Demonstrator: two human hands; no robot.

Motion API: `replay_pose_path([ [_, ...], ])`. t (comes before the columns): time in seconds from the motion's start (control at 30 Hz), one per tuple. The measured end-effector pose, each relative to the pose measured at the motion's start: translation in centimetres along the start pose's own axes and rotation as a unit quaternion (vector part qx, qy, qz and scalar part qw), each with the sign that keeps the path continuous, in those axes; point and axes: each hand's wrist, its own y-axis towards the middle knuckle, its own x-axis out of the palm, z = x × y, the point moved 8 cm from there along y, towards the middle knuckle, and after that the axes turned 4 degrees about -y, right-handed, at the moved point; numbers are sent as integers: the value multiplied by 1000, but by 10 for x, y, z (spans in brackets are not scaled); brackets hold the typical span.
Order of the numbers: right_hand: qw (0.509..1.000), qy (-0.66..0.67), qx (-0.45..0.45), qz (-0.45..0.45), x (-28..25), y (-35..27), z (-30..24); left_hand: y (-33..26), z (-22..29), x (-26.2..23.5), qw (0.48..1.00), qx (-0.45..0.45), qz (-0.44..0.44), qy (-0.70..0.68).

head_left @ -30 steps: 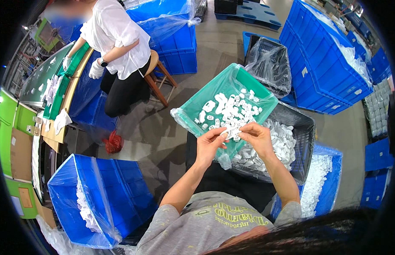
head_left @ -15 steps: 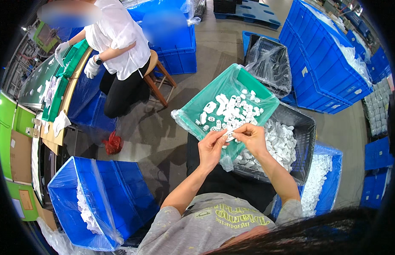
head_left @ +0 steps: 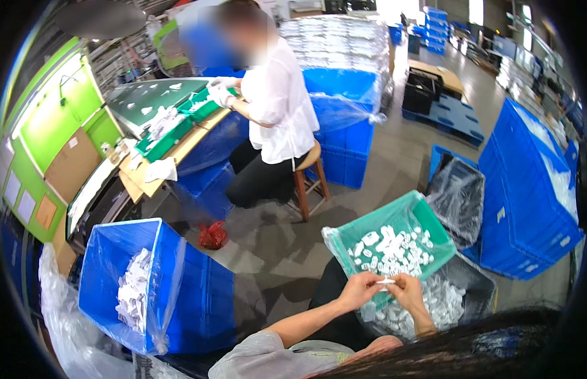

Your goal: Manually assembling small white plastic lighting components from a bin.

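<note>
Between the fingertips of both hands is a small white plastic part [head_left: 385, 282]. My left hand [head_left: 360, 291] pinches one end of it, and my right hand [head_left: 408, 295] pinches the other; its details are too small to make out. Just beyond my hands stands a green bin [head_left: 440, 235] with a clear plastic liner, holding many small white plastic pieces [head_left: 394, 247]. Below and beside it, partly behind my right hand, a black crate [head_left: 481, 284] is heaped with more white pieces [head_left: 440, 303].
To my left stands a big lined blue bin [head_left: 202, 297] with white pieces inside. A person [head_left: 278, 95] in white gloves sits on a wooden stool [head_left: 311, 170] at a bench with green trays [head_left: 156, 146]. A red bag [head_left: 213, 235] lies on the floor. Blue bins [head_left: 527, 202] stand at right.
The view has swung up and to the left, so more of the bench and hall shows. My hands stay together over the green bin's near edge, with the white part turned edge-on.
</note>
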Motion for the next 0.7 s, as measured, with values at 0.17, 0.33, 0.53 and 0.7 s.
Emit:
replay_pose_path([
  [0.17,963,-198,-80,162,-12,-5,-34,3,14,4,985,114,81,97],
  [0.33,956,-200,-85,198,-22,-8,-27,7,20,9,985,116,71,107],
  [0.53,961,-273,-2,42,-72,-53,-28,10,16,10,992,106,-65,5],
  [0.7,866,-484,-93,-82,-79,-51,-28,21,-69,-44,983,-56,118,-126],
])
